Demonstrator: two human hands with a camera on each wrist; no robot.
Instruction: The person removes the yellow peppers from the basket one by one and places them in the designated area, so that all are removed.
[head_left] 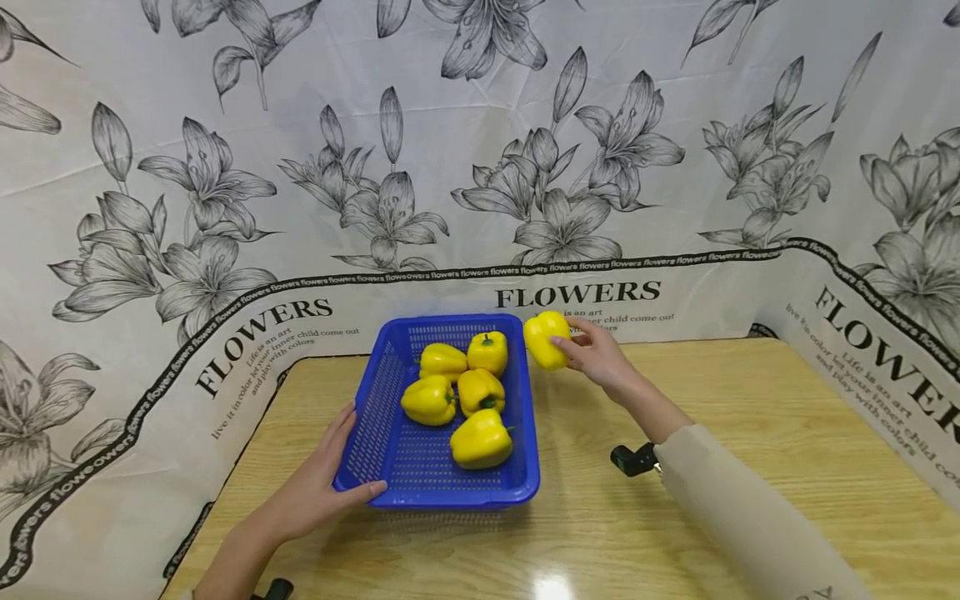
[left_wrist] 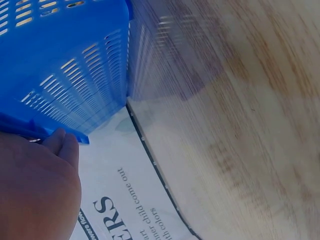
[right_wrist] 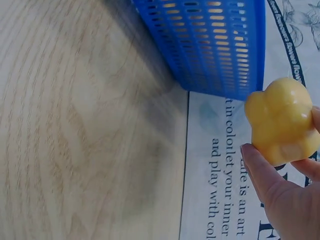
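Note:
A blue plastic basket (head_left: 420, 498) with slotted walls holds several yellow bell peppers (head_left: 482, 439). At its near left corner my left hand (head_left: 318, 479) grips the rim, thumb over the front edge and fingers along the left side. The left wrist view shows those fingers (left_wrist: 65, 145) against the basket's rim (left_wrist: 75, 135). Just outside the basket's far right corner, my right hand (head_left: 600, 358) holds another yellow bell pepper (head_left: 547, 340) between thumb and fingers, above the table. The right wrist view shows this pepper (right_wrist: 282, 122) beside the basket wall (right_wrist: 215, 50).
The basket stands on a light wood-grain table (head_left: 600, 533). Behind and at both sides hangs a white flower-printed cloth (head_left: 420, 250), close to the table's far edge. Dark fittings show at the right wrist (head_left: 633, 459) and the left wrist (head_left: 279, 589).

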